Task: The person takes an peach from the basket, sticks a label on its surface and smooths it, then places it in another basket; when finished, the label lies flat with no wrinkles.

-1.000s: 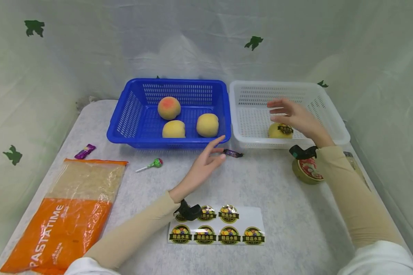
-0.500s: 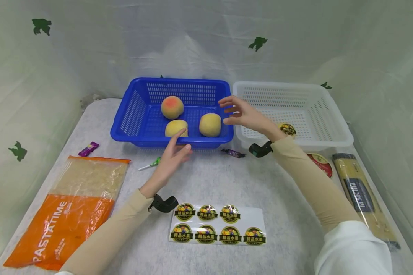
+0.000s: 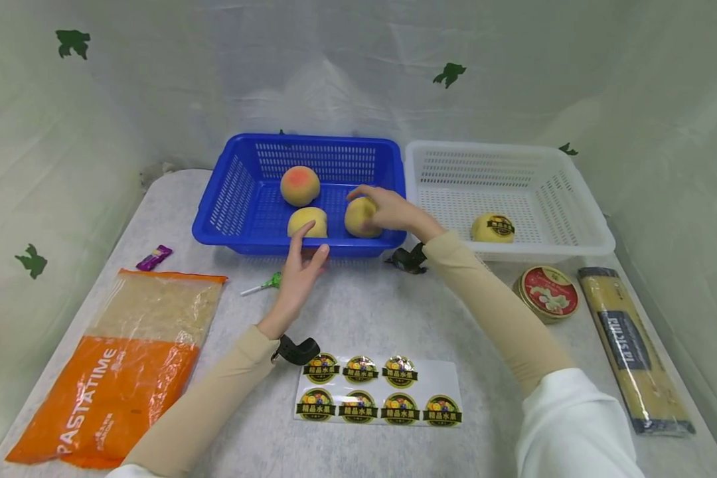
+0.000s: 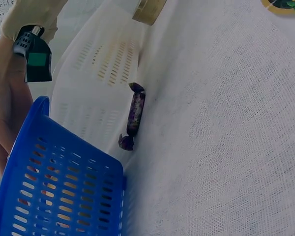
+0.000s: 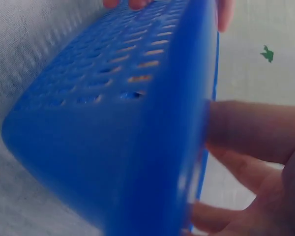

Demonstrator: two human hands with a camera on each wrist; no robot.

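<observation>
My right hand [image 3: 391, 211] reaches over the front rim of the blue basket [image 3: 251, 240], its fingers curled round a yellow peach [image 3: 356, 218]. In the right wrist view, the basket wall hides that peach. My left hand [image 3: 295, 285] holds the same basket's front rim, one finger over it and the thumb outside. Close to that finger lies a second yellow peach [image 3: 308, 219]. Farther back sits a red-tipped peach [image 3: 300, 186]. In the white basket [image 3: 550, 249] is a peach with a black-and-gold sticker [image 3: 493, 228].
A sticker sheet [image 3: 433, 375] lies at the front middle. To the left are an orange pasta bag [image 3: 119, 378], a purple candy [image 3: 154, 257] and a lollipop [image 3: 263, 284]. A round tin [image 3: 546, 293] and a spaghetti pack [image 3: 630, 348] lie right; a dark wrapped candy [image 4: 134, 115] sits by the baskets.
My right hand has moved left from over the white basket into the blue one, and now grips a peach. My left hand has shifted left along the blue basket's front rim.
</observation>
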